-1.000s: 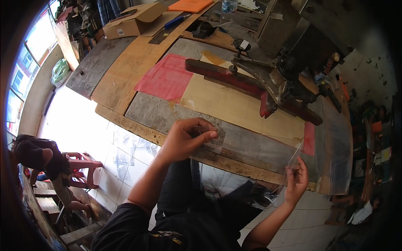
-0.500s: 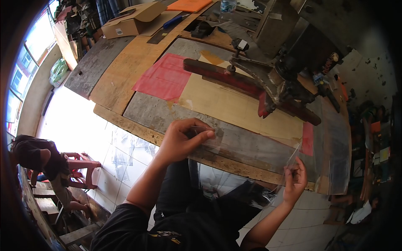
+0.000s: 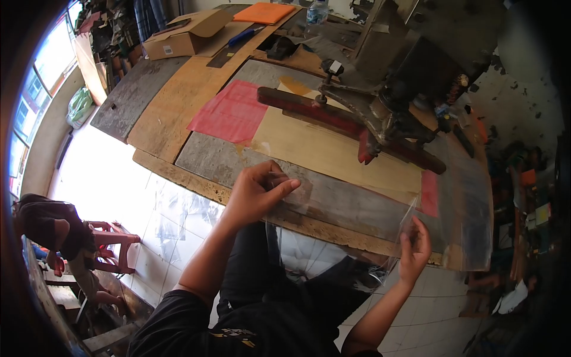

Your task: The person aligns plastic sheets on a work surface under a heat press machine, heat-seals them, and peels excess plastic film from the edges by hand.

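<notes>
A clear plastic sheet (image 3: 351, 220) stretches between my hands, above the near edge of the workbench and my lap. My left hand (image 3: 259, 193) pinches its left end between thumb and fingers. At the other end, my right hand (image 3: 414, 247) grips the sheet's right edge, with its fingers curled. Beyond the hands, a long dark red metal bar (image 3: 309, 112) on a machine arm (image 3: 366, 107) sits over a pale yellow sheet (image 3: 315, 152). Red sheeting (image 3: 229, 113) shows at the left of the yellow one, and a smaller red strip at its right.
A cardboard box (image 3: 190, 37), a blue-handled tool (image 3: 242, 37) and an orange folder (image 3: 265, 13) lie at the back left of the bench. More clear plastic (image 3: 476, 220) hangs at the right end. On the left, another person (image 3: 53, 229) is beside a red stool (image 3: 113, 241).
My hands stay nearly in place, still holding the clear sheet; the right hand has shifted slightly left and upward. The view has tilted a little. The other person has moved slightly.
</notes>
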Action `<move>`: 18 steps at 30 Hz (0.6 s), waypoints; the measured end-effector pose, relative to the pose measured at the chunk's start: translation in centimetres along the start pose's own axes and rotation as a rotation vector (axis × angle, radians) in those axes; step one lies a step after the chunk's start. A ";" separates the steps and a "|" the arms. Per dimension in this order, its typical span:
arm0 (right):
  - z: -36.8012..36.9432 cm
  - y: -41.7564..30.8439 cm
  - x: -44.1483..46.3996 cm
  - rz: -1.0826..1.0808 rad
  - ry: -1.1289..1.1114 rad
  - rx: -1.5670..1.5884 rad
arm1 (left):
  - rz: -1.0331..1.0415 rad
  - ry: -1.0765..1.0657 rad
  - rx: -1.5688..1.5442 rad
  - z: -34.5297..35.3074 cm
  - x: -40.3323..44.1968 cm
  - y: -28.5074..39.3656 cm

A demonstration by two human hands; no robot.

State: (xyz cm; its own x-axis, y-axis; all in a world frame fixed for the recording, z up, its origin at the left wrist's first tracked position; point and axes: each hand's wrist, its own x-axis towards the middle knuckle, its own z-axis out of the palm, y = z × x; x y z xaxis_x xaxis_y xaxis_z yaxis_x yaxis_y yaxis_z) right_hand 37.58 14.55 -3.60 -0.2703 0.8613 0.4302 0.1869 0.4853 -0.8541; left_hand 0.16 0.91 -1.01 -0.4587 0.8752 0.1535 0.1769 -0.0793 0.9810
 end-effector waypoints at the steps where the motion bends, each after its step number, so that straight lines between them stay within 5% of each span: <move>1: 0.1 -0.1 0.1 -0.036 0.034 -0.016 | 0.002 0.007 -0.011 0.1 0.0 0.1; 7: -0.6 -0.8 0.1 -0.159 0.035 -0.095 | 0.120 0.085 0.000 0.0 -0.4 -0.9; 11: 1.5 -8.1 -3.2 -0.378 0.214 -0.362 | 0.233 0.156 -0.201 0.9 -1.7 -0.8; 15: 6.4 -15.3 -8.5 -0.457 -0.165 -0.395 | 0.043 0.028 -0.503 5.2 -7.4 5.0; 18: 8.2 -17.1 -10.3 -0.446 -0.108 -0.382 | 0.068 -0.119 -0.614 7.9 -10.8 8.8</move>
State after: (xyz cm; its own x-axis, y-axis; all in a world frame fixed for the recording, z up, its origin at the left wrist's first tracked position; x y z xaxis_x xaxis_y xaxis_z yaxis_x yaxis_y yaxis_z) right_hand 29.39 -3.84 4.16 -0.4917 0.5516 0.6738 0.3544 0.8335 -0.4238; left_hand 13.56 -5.43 5.05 -0.3573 0.9032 0.2380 -0.3466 -0.3649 0.8641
